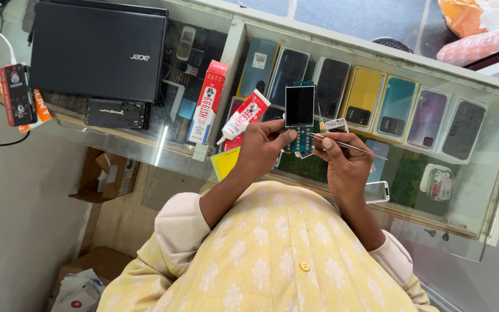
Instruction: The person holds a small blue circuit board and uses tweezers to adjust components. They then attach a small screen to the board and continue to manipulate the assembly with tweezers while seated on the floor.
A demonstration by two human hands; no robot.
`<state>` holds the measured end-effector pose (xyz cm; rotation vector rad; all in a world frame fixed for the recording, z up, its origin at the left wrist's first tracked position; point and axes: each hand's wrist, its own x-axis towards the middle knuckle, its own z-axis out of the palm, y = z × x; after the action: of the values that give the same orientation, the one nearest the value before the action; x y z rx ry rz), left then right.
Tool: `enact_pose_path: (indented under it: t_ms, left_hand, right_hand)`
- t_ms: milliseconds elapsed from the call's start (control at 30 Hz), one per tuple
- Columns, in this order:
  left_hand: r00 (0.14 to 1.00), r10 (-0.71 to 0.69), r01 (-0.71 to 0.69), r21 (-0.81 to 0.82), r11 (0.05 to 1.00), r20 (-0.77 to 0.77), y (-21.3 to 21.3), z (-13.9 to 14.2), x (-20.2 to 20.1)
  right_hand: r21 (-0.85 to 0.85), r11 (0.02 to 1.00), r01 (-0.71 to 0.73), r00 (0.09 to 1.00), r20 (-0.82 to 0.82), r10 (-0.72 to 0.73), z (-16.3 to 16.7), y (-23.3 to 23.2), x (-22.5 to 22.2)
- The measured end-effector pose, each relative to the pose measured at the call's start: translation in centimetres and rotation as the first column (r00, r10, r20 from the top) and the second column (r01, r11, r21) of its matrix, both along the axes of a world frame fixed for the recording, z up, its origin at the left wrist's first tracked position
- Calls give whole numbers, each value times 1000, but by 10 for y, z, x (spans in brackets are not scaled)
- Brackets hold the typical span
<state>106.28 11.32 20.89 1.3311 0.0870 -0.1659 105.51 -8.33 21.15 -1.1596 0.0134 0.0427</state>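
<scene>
Head view: the left hand [264,144] is closed around a small phone board [300,118] with a dark screen above a blue keypad section, thumb pressed on its lower edge, holding it upright over the glass table [145,151]. The right hand [342,162] pinches thin metal tweezers [347,145] between thumb and forefinger; the tips point left and sit right at the board's lower right edge, though contact is too fine to tell. Just behind the left hand lies a red and white glue tube [245,115], tilted, and beside it a tall red and white box [208,101]. A closed black laptop [96,51] rests at the far left of the table, with a black phone back cover [116,114] just below it. Under the glass a row of phone cases [376,98] in blue, black, yellow, teal, purple and grey stands side by side. A small phone frame [376,192] lies near the right wrist
</scene>
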Motion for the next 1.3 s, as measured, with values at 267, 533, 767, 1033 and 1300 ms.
enact_pose_path:
  t_ms: [267,533,767,1033,1300]
  left_hand:
    - [1000,16,-16,-21,1000,1,-1,1,-2]
    - [999,40,-41,21,999,8,-2,7,-6]
    - [998,54,-54,16,998,27,-3,8,-8]
    - [997,64,-64,16,998,31,-2,13,-9]
    - [998,64,-66,57,996,28,-1,15,-10]
  right_hand:
    - [-28,1000,7,999,36,-6,-2,1,-1]
    - [-20,1000,-4,999,32,4,-4,3,-1]
    - [-39,999,9,1000,23,-9,-5,4,0]
    - [-58,998,22,999,46,-19,-3,7,0]
    - [-58,998,32,999,41,-30,-5,7,0]
